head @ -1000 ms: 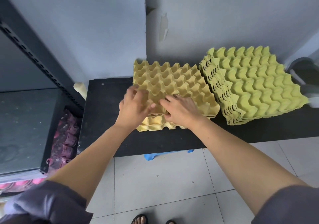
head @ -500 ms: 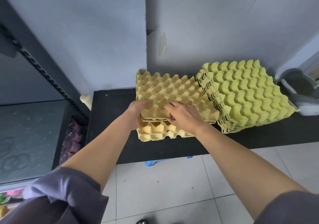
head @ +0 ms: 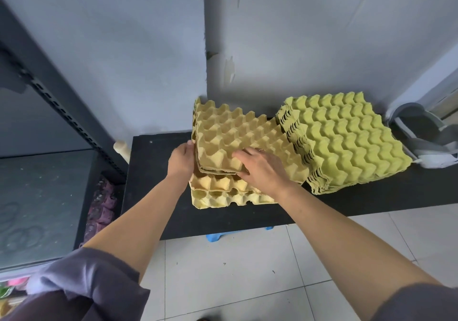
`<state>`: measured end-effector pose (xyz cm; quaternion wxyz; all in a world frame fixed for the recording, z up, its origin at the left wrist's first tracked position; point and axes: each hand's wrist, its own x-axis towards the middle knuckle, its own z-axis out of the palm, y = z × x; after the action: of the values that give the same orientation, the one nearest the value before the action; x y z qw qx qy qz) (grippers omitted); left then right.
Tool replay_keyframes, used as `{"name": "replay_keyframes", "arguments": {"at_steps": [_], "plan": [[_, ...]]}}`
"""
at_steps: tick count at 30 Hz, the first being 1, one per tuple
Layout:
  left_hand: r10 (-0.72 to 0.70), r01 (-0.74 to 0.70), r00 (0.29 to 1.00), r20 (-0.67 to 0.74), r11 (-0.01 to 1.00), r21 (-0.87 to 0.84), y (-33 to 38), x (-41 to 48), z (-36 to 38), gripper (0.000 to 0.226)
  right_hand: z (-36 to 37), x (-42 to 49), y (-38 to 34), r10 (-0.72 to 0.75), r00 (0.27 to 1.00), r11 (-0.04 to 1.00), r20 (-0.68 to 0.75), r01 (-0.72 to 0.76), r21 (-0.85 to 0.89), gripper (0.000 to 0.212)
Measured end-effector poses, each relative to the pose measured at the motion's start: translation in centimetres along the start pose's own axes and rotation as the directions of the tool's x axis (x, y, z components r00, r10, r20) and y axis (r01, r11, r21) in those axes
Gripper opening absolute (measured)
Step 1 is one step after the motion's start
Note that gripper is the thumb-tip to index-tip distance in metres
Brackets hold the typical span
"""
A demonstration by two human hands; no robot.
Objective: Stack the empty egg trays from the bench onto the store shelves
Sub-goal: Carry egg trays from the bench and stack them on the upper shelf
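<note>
Against the grey wall, on the black bench (head: 158, 197), left hand (head: 180, 160) and right hand (head: 263, 169) clamp the tan tray bundle's (head: 238, 137) near corner, probably to peel it off the yellow trays (head: 223, 194) beneath.

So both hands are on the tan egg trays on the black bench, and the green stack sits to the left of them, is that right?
Not quite. In the head view the green stack sits to the right of the tan egg trays, not the left. The rest holds: the left hand and right hand are on them, on the black bench.
</note>
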<state>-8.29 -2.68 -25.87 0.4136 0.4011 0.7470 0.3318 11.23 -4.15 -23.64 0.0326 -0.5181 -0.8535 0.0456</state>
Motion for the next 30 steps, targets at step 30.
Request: {"name": "replay_keyframes", "arguments": {"at_steps": [30], "plan": [[-0.048,0.039,0.998,0.044,0.978,0.203,-5.9,0.5,1.2,0.063,0.8,-1.2,1.2,0.095,0.995,0.99,-0.045,-0.089,0.108,0.042]]}}
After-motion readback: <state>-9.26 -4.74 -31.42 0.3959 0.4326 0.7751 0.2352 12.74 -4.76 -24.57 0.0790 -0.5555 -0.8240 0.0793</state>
